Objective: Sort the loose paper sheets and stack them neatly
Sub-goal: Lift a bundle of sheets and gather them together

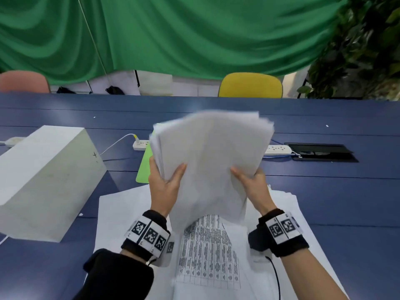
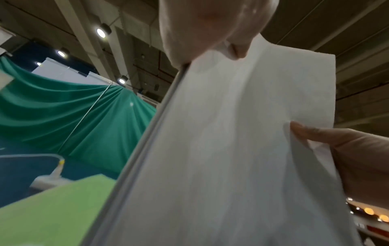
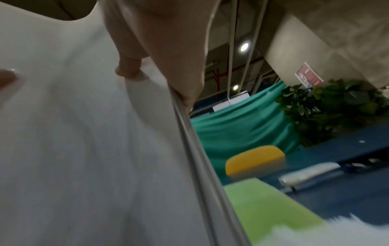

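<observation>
Left fingers (image 1: 152, 164): wrapping behind the left edge of the raised paper stack (image 1: 211, 156); thumb is pressing on the front face, so the left hand (image 1: 165, 187) is clamping the sheets.
Right fingers (image 1: 258, 173): curling around the stack's right edge, thumb lying across the front; the right hand (image 1: 254, 187) is gripping it too.
Left wrist view: the thumb (image 2: 238, 48) is sitting on the near face of the paper stack (image 2: 242, 141), layered sheet edges showing along its left side; the right hand's thumb (image 2: 303, 129) is pinching the far side.
Right wrist view: one fingertip (image 3: 128, 69) is pressing the sheets; the stack's edge is running diagonally down the frame.
Stack: being held above the bench (image 1: 324, 191), tilted away from the person, upper sheets fanned unevenly and blurred.
Loose sheets (image 1: 121, 213): lying spread along the near edge of the bench under both wrists, overlapping; a printed table sheet (image 1: 208, 252) is lying on top between the wrists.
Green folder (image 1: 144, 167): lying flat behind the left hand, partly hidden by the stack.
White box (image 1: 47, 178): sitting toward the left edge.
Power strips (image 1: 279, 149): lying mid-bench behind the stack.
Far edge: yellow chair (image 1: 251, 85) and pink chair (image 1: 23, 82) are standing behind it, green curtain (image 1: 173, 33) hanging beyond.
</observation>
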Motion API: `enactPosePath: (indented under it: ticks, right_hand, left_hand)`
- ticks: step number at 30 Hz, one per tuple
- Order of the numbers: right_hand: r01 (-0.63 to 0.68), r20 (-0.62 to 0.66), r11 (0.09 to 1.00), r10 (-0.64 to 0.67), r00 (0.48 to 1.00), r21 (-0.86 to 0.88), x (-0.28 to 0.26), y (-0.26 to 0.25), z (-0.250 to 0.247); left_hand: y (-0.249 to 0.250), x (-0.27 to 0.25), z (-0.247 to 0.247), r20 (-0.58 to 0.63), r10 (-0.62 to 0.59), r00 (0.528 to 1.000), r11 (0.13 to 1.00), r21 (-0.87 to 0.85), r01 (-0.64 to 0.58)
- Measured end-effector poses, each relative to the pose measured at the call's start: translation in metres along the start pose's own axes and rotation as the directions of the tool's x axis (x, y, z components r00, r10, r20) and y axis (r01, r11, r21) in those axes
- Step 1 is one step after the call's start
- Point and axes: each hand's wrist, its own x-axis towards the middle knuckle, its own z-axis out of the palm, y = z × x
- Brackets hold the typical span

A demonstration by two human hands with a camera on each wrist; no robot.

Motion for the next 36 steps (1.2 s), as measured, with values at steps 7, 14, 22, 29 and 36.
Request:
enactPosePath:
  ticks: [7,14,22,29,36]
  right_hand:
    - [-0.121,0.053,0.979,0.131,0.990,-0.163,-0.009,0.042,0.001]
    - [-0.480,-0.286,0.414,0.449,0.847,-0.773,-0.002,0.094,-0.086]
    - [-0.580,-0.448,0.175,0.474,0.758,-0.796,-0.025,0.118,-0.120]
    - [-0.537,-0.393,0.164,0.513,0.763,-0.828,-0.019,0.114,-0.139]
    - [-0.419,-0.240,0.246,0.531,0.812,-0.874,-0.017,0.099,-0.142]
  left_hand:
    - [-0.046,-0.026,-0.018,0.054,-0.228,0.972,0.968,0.122,0.220]
    - [-0.098,-0.027,-0.062,0.213,-0.560,0.801,0.769,0.493,0.406]
    - [-0.135,-0.058,-0.069,0.006,-0.733,0.680,0.502,0.679,0.536]
    - [-0.141,-0.058,-0.073,0.004,-0.756,0.655,0.497,0.655,0.569]
    - [-0.144,-0.058,-0.075,0.002,-0.762,0.648,0.494,0.649,0.578]
